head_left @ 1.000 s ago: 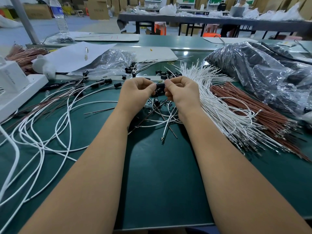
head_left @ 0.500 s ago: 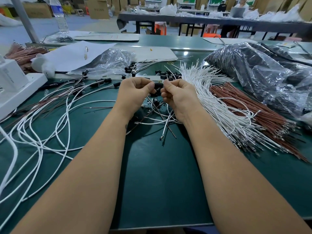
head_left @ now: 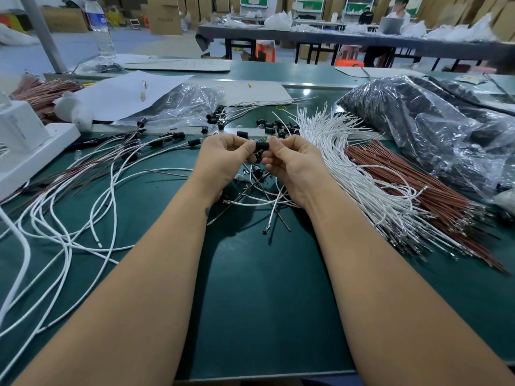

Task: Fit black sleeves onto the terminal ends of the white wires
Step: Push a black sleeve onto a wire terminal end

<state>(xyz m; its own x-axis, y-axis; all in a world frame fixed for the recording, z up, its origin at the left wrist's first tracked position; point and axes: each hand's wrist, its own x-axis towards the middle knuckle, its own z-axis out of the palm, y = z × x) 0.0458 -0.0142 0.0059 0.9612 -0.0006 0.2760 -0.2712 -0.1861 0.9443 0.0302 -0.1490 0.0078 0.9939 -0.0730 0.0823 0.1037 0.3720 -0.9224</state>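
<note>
Both hands meet over the green table (head_left: pixel 264 302). My left hand (head_left: pixel 223 157) and my right hand (head_left: pixel 292 160) pinch one black sleeve (head_left: pixel 262 146) between their fingertips. A second black sleeve (head_left: pixel 257 170) hangs just below the hands. A white wire (head_left: pixel 274 213) trails down from under my right hand, its metal terminal end (head_left: pixel 266 229) lying on the table. Loose black sleeves (head_left: pixel 278 128) lie scattered behind the hands. A thick bundle of white wires (head_left: pixel 348 168) fans out to the right.
Brown wires (head_left: pixel 418 185) lie beside the white bundle. Long white wires (head_left: pixel 69 218) with sleeves loop across the left. A white box (head_left: pixel 25 140) stands far left. Plastic bags (head_left: pixel 446 129) of black parts sit at the right; another bag (head_left: pixel 184 104), paper (head_left: pixel 125 93) and a bottle (head_left: pixel 101 32) lie behind.
The hands have drawn slightly closer together around the black sleeve. The wires hanging beneath them shifted a little.
</note>
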